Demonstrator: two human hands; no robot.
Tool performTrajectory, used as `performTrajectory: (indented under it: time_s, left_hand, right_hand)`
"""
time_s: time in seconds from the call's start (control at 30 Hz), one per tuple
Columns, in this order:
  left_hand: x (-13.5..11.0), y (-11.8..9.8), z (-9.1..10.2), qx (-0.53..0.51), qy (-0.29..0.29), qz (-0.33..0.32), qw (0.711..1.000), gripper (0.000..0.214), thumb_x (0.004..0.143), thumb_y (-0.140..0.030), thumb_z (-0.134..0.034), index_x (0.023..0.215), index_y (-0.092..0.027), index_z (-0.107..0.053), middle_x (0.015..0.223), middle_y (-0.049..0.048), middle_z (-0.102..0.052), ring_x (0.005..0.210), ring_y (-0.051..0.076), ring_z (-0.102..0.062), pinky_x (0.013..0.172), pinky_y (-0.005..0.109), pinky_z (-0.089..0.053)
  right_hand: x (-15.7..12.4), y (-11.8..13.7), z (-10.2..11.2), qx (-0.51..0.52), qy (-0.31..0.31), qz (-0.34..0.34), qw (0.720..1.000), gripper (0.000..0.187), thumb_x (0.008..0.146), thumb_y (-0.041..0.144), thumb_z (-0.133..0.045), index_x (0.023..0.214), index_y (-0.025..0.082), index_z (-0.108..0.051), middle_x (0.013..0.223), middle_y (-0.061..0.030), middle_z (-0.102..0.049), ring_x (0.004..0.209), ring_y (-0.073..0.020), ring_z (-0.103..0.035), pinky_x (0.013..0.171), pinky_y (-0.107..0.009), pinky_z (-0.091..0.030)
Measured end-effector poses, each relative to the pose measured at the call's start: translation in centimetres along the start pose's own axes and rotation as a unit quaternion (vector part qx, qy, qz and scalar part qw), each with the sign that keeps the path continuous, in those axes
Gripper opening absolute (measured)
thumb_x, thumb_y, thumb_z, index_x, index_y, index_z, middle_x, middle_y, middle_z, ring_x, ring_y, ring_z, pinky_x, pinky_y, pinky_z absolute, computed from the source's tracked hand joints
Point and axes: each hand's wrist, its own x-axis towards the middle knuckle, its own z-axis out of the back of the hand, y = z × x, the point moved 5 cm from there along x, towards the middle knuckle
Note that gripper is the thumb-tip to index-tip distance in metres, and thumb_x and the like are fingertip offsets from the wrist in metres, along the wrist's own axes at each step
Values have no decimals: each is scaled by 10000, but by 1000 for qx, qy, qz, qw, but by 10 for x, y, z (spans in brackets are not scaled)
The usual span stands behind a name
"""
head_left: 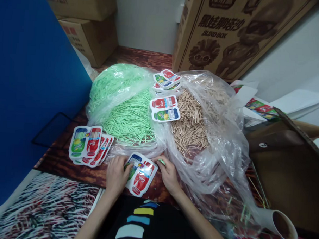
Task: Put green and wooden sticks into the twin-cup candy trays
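My left hand (117, 175) grips the left edge of a jar-shaped pouch (143, 177), printed with a blue-green jar and a red cola jar, near the table's front edge. Its thumb lies over the pouch's front. Just right of the pouch, my right hand (169, 172) is closed on a small bunch of green sticks (161, 161), whose ends show at the fingertips. Behind my hands, a clear plastic bag holds a heap of green sticks (130, 114). Beside it, another bag holds light brown sticks (189, 124).
Several pouches with sticks inside lie stacked (87, 144) at the left. More pouches (165, 109) rest between the two bags. Cardboard boxes (96, 39) and a large printed box (213, 37) stand behind. At the right are an open carton (286, 171) and a paper cup (279, 225).
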Motion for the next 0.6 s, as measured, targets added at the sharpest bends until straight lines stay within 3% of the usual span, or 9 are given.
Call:
performTrajectory:
  time_s: [0.1,0.3,0.6]
  left_hand:
    - [2,4,-1,-47,-6,5,999,138,864,-278,-511,748,-205,-528,745,42,-585,746,235,-547,690,342,-428]
    - [5,13,2,-130,-25,-3,991,112,859,-277,-516,859,-197,-594,803,39,-660,767,213,-617,704,314,-468]
    - [10,13,11,-154,-51,-65,985,174,890,-253,-487,819,-182,-629,729,45,-659,694,186,-623,673,285,-482]
  right_hand:
    - [-1,1,0,7,1,5,1000,180,923,259,-482,889,203,-649,871,-30,-666,868,-180,-615,814,-280,-455]
    - [3,18,3,8,17,19,1000,197,933,258,-481,926,206,-670,913,-39,-680,878,-178,-623,814,-284,-462]
    - [16,27,1,-5,33,39,999,205,924,218,-481,970,222,-680,962,-39,-688,916,-185,-629,822,-297,-479]
